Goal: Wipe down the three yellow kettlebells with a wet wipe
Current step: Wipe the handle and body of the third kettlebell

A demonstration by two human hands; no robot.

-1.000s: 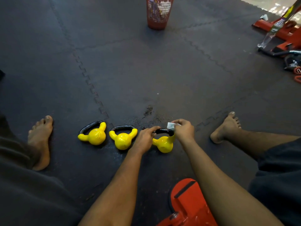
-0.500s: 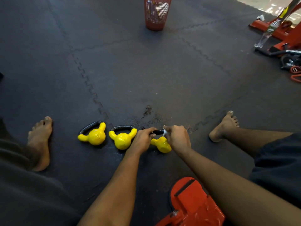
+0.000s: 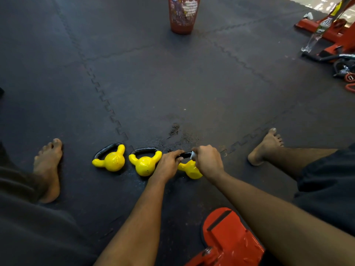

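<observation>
left grip (image 3: 169, 163): clenched on the kettlebell handle (image 3: 185, 154), steadying it.
right grip (image 3: 208, 162): pinching wet wipe (image 3: 193, 155); best rubbed along whole handle.

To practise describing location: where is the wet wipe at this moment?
In the head view, just below centre, the wet wipe is pinched in the right hand at the handle of the rightmost kettlebell, beside the left hand gripping that handle.

Right hand (image 3: 208, 160) slides wet wipe (image 3: 193, 155) left along right kettlebell (image 3: 191, 171) handle, now close to left hand (image 3: 169, 164).
</observation>
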